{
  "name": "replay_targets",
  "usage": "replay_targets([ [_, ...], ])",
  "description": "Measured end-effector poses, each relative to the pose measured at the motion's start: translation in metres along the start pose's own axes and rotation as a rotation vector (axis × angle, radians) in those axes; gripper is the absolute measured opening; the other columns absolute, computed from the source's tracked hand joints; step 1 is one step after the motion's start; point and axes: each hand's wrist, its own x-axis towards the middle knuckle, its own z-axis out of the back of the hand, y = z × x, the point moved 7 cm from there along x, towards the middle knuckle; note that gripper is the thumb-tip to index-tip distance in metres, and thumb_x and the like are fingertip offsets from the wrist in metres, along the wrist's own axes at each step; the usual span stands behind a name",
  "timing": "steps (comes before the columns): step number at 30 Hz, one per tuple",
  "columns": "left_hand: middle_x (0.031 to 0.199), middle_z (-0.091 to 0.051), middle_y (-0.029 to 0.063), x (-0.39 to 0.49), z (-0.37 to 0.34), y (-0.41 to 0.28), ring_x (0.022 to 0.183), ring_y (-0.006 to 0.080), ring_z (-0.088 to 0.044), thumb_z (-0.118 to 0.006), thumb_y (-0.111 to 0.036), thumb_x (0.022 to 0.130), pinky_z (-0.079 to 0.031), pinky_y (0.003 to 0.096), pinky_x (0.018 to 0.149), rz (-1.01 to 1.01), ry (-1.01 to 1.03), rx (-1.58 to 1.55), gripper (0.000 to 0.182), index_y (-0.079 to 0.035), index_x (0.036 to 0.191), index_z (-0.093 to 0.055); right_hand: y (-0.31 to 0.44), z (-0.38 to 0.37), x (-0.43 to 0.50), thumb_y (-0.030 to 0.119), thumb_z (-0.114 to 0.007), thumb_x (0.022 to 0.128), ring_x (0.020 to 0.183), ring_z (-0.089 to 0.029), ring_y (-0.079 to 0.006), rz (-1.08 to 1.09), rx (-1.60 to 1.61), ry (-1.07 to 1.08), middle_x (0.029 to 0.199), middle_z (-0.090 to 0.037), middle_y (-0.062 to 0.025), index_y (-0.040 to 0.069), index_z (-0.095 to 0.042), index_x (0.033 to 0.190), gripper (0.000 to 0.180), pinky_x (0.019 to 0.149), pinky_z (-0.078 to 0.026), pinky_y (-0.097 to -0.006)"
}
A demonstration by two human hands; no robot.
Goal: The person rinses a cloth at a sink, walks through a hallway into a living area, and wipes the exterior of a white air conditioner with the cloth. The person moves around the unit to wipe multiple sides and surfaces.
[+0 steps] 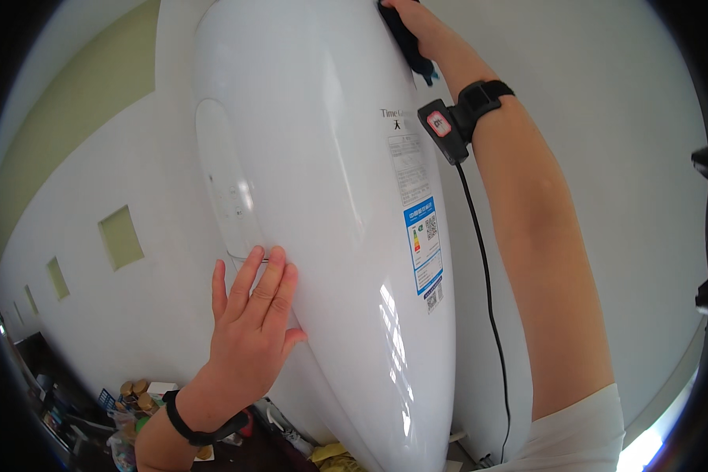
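Observation:
A tall white glossy household appliance [330, 177] with a curved casing fills the middle of the head view. It carries an oval control panel [224, 177] at its left and a blue-and-white energy label [423, 245] on its right flank. My left hand [256, 315] lies palm down at the panel's lower end, its fingers extended and holding nothing. At the top edge, my right hand [410, 13], partly cut off, grips a dark elongated item [404, 38] with a teal end, against the casing's right side. What exactly this item is cannot be told.
A black cable [487, 283] hangs from the device on my right wrist. A white wall with square niches [121, 238] stands at the left. Jars [135, 389], plastic bags [123, 445] and a yellow cloth or bag [333, 457] lie low down.

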Motion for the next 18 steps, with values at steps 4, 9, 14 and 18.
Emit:
replay_targets([
  [4,0.151,-0.039,0.0191,-0.003,0.000,0.001,0.140,0.0394,-0.034,-0.084,-0.020,0.064,-0.019,0.0628,0.114,-0.013,-0.022,0.010,0.087,0.004,0.139,-0.046,0.075,-0.047,-0.016,0.046,-0.046,0.092,0.135,-0.040,-0.0372,0.474,-0.562,-0.119,0.145,-0.045,-0.0248,-0.001,-0.046,0.142,0.068,0.113,-0.030,-0.0411],
  [9,0.151,-0.038,0.0189,-0.005,0.004,0.000,0.141,0.0396,-0.032,-0.084,-0.021,0.064,-0.018,0.0627,0.114,0.007,-0.004,0.013,0.086,0.004,0.138,-0.046,0.122,-0.145,-0.145,0.036,-0.056,0.083,0.128,-0.045,-0.0341,1.208,-0.934,0.089,0.131,-0.056,-0.0105,0.022,-0.064,0.126,0.045,0.109,-0.033,-0.0520],
  [14,0.152,-0.037,0.0186,-0.002,0.008,-0.007,0.142,0.0401,-0.031,-0.083,-0.021,0.067,-0.016,0.0629,0.115,0.013,0.018,0.034,0.086,0.004,0.139,-0.044,0.103,-0.181,-0.200,0.030,-0.061,0.081,0.125,-0.048,-0.0273,1.251,-0.950,0.401,0.117,-0.059,-0.0038,0.023,-0.068,0.117,0.038,0.112,-0.028,-0.0590],
  [18,0.153,-0.036,0.0188,-0.005,0.002,-0.005,0.142,0.0405,-0.030,-0.082,-0.021,0.069,-0.016,0.0628,0.115,0.009,0.033,0.031,0.086,0.004,0.141,-0.042,0.110,-0.128,-0.136,0.043,-0.056,0.085,0.130,-0.043,-0.0345,1.136,-0.796,0.000,0.128,-0.053,-0.0127,0.021,-0.065,0.124,0.045,0.110,-0.030,-0.0597],
])
